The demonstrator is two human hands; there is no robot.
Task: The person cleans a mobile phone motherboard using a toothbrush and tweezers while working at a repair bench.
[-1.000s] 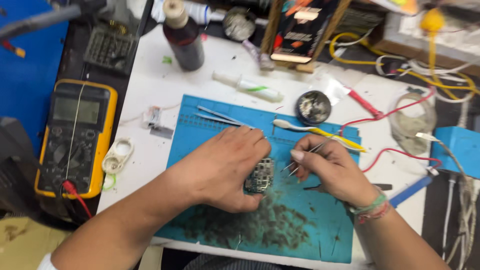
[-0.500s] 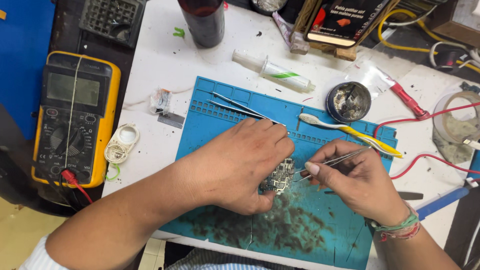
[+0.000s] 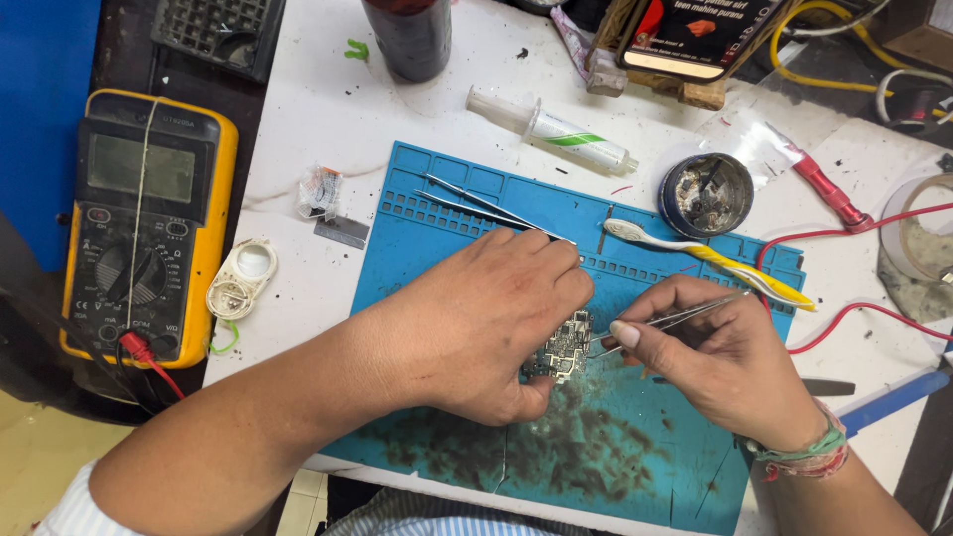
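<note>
A small circuit board [image 3: 562, 348] lies on the blue work mat [image 3: 427, 208]. My left hand [image 3: 486, 323] covers its left side and pins it down with fingers and thumb. My right hand [image 3: 720, 362] pinches thin metal tweezers [image 3: 675, 320], whose tips point left and touch the board's right edge. A second pair of tweezers [image 3: 476, 208] rests on the mat just beyond my left hand. The lower mat is smeared with dark residue.
A yellow multimeter [image 3: 149, 223] with red lead sits left. A syringe tube [image 3: 556, 127], dark bottle [image 3: 409, 38], round tin [image 3: 706, 194], yellow-white toothbrush [image 3: 710, 260], red wires [image 3: 854, 233] and a small white part [image 3: 241, 281] surround the mat.
The view has shifted closer and lower over the mat. Both hands stay on the board, with the tweezer tips remaining at its right edge.
</note>
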